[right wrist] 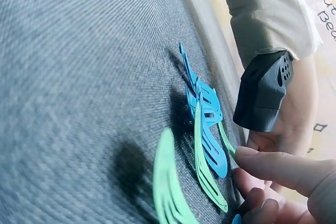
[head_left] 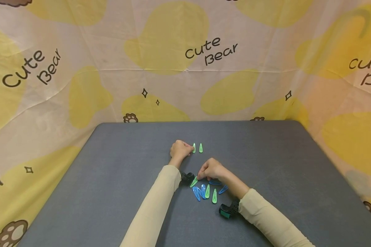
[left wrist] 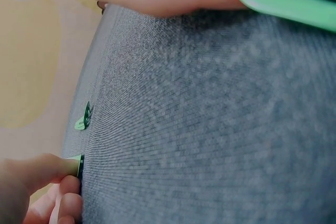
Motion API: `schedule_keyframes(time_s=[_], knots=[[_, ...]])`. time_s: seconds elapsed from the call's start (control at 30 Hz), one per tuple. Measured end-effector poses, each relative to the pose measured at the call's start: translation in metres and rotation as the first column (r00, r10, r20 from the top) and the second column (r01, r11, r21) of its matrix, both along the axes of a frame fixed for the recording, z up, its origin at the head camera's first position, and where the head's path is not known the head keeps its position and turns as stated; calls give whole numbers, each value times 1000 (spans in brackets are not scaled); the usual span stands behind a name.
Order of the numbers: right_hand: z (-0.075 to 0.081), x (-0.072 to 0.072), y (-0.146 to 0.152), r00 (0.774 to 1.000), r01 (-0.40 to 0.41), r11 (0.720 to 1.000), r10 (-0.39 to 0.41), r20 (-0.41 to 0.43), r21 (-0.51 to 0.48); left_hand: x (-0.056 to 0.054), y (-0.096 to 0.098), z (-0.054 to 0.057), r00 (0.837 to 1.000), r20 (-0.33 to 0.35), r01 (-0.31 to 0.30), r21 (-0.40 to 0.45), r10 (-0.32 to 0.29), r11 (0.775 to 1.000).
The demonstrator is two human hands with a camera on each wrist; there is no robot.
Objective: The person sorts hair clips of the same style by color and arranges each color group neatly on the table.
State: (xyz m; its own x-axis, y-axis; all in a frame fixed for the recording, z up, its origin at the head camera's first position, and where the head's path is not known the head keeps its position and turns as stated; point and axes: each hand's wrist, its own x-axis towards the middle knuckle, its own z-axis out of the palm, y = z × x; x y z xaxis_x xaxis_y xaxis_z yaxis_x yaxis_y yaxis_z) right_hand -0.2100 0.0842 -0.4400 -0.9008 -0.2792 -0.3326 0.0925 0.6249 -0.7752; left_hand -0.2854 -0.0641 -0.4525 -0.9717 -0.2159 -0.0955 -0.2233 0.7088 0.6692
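My left hand (head_left: 180, 150) is at the far part of the table, its thumb and fingers pinching a green snap hair clip (head_left: 194, 148). Just to the right of it lies a second green hair clip (head_left: 201, 148). Nearer to me, my right hand (head_left: 212, 168) pinches the end of another green hair clip (head_left: 194, 181). Under and before that hand lie several blue hair clips (head_left: 196, 193) and two more green hair clips (head_left: 214, 196), loosely grouped. In the right wrist view, thumb and fingertips meet on the green clip's tip (right wrist: 227, 139), beside overlapping blue clips (right wrist: 210, 114).
Everything lies on a grey cloth-covered table (head_left: 126, 154). A patterned curtain (head_left: 173, 85) hangs behind and around it. Each wrist carries a black camera mount (head_left: 228, 209), and the right one is close to the near clips.
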Motion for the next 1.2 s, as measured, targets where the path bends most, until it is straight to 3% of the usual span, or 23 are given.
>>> schedule_keyframes(time_s=[0.3, 0.83, 1.2], knots=[[-1, -1, -1, 1000, 6, 1000, -6, -3, 26, 0, -1, 1, 1000, 4, 2, 1, -2, 1000], [2, -6, 9, 995, -92, 996, 92, 47, -16, 0, 0, 1, 1000, 7, 3, -9, -2, 1000], [2, -6, 15, 992, -87, 995, 91, 85, -57, 2, 1, 3, 1000, 5, -4, -13, 4, 1000]])
